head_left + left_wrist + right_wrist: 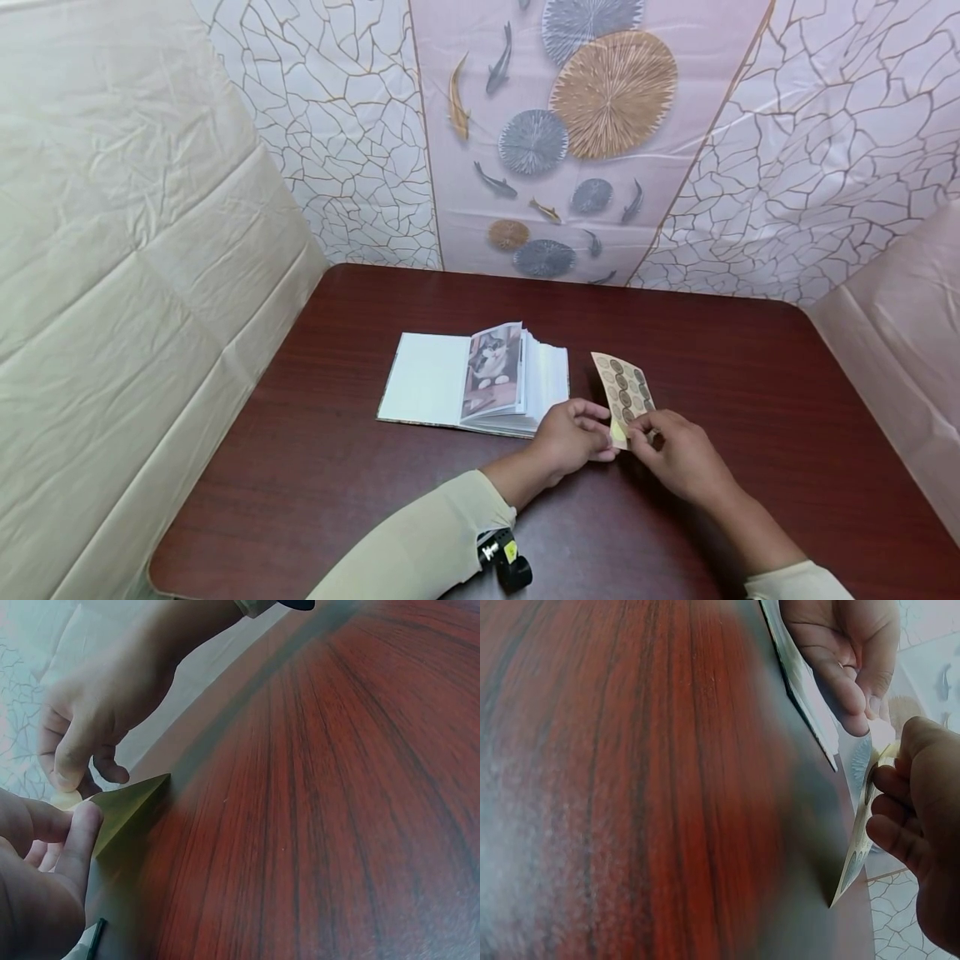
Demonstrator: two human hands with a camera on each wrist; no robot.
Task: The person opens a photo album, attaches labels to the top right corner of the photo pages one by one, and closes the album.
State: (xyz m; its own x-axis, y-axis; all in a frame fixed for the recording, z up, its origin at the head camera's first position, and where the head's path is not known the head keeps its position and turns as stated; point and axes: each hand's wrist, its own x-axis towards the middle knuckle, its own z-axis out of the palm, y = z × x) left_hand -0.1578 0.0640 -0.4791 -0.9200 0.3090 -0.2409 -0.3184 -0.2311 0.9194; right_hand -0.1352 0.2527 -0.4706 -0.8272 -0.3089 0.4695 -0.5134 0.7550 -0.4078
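A tan sheet of round stickers (628, 390), printed in rows of light and dark circles, is held tilted above the table. My left hand (572, 437) pinches its near end between thumb and fingers. On the other side, my right hand (678, 458) has its thumb and curled fingers on the same end. Between the fingertips, a small pale round piece (66, 799) shows in the left wrist view; whether it has come off the sheet I cannot tell. Just left of the sheet lies an open photo album (423, 379), with a cat photo (493, 371) on its raised page.
The dark red-brown wooden table (337, 483) has rounded corners. Patterned cloth (360, 125) hangs behind it, and pale fabric (150, 250) hangs at the left side. A small black camera (510, 567) is strapped to my left wrist.
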